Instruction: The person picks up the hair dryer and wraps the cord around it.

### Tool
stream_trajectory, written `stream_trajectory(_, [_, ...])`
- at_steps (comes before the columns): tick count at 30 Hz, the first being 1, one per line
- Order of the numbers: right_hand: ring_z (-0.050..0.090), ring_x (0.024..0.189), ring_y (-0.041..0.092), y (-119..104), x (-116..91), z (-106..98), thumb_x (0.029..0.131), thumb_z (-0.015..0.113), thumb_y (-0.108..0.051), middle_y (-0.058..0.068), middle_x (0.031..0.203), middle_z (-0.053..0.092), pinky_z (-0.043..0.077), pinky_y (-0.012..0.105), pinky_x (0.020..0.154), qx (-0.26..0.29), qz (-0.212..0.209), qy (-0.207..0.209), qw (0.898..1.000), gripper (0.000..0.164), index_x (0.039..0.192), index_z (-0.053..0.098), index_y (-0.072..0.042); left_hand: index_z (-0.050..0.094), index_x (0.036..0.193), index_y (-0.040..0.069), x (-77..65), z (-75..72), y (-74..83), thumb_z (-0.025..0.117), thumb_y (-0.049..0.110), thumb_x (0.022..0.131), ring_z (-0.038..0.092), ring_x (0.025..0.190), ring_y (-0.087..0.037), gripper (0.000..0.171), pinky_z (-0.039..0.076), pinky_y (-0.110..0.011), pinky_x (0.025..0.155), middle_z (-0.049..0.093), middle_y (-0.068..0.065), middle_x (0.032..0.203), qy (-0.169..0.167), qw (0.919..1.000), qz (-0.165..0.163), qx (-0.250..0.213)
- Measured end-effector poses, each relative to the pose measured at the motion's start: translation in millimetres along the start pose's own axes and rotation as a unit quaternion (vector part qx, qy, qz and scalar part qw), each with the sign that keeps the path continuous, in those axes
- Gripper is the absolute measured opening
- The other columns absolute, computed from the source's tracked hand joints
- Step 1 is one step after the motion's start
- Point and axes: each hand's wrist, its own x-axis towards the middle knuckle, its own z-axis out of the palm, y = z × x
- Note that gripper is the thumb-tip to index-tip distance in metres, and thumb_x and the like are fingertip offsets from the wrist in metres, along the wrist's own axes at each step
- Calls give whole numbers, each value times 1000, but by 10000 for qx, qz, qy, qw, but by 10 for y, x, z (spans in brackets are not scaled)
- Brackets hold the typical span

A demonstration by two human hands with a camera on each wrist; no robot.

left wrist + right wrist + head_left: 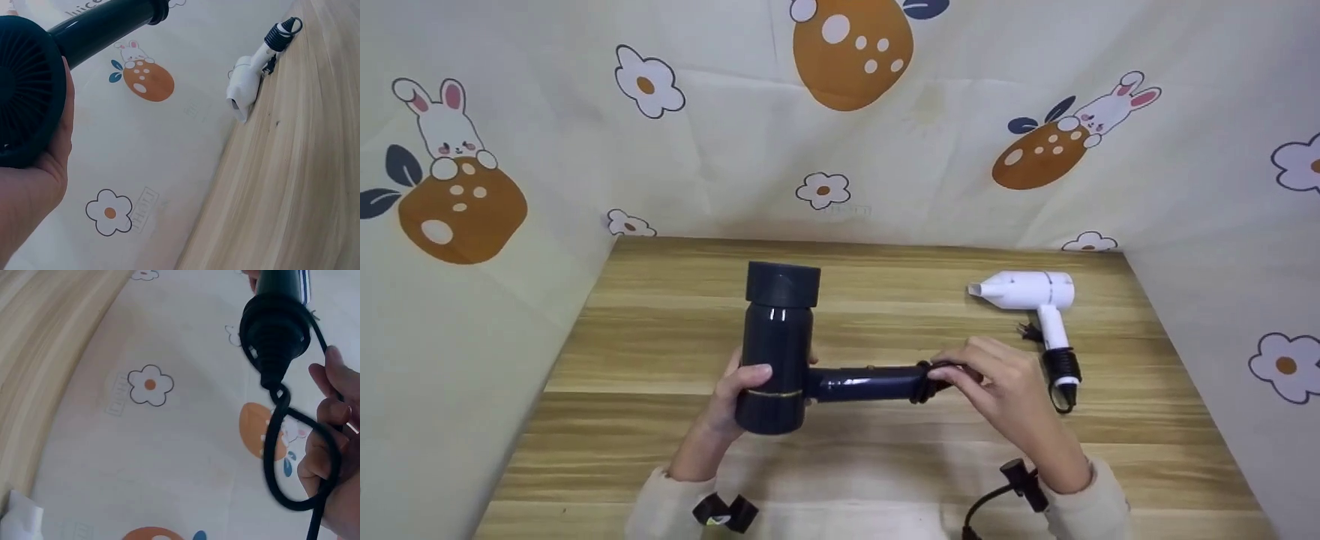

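A dark navy hair dryer point(778, 345) is held up over the table, its barrel upright in the head view and its handle point(862, 384) pointing right. My left hand point(735, 390) grips the barrel, thumb across the front. At the handle's end, my right hand point(997, 379) pinches the black power cord point(274, 455). In the right wrist view the cord wraps round the handle's base, hangs in a loop and passes through the curled fingers. The left wrist view shows the dryer's round ribbed end point(25, 93) against the left palm.
A white hair dryer point(1027, 291) lies on the wooden table point(660, 330) at the right, its black cord point(1063, 366) coiled round its handle and its plug point(1030, 331) beside it. Patterned cloth point(720, 150) walls in the table at the back and sides.
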Motion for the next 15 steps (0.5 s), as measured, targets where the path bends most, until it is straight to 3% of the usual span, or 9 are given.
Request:
stream_trajectory(8, [38, 53, 2, 143, -52, -35, 68, 77, -6, -4, 66, 54, 29, 5, 49, 761, 114, -307, 9966, 19, 86, 71, -8, 45, 128, 14, -4, -61, 8, 45, 14, 83, 64, 90, -20, 45, 55, -36, 76, 62, -6, 110, -465, 9981, -105, -389])
stream_trajectory(15, [39, 54, 4, 157, -4, -63, 64, 77, 0, -2, 66, 55, 31, 6, 51, 1743, 186, -647, 9824, 24, 86, 70, -5, 40, 132, 11, 26, -75, -16, 49, 16, 83, 65, 88, -21, 50, 55, -36, 72, 60, -10, 111, -901, 9928, -239, -754])
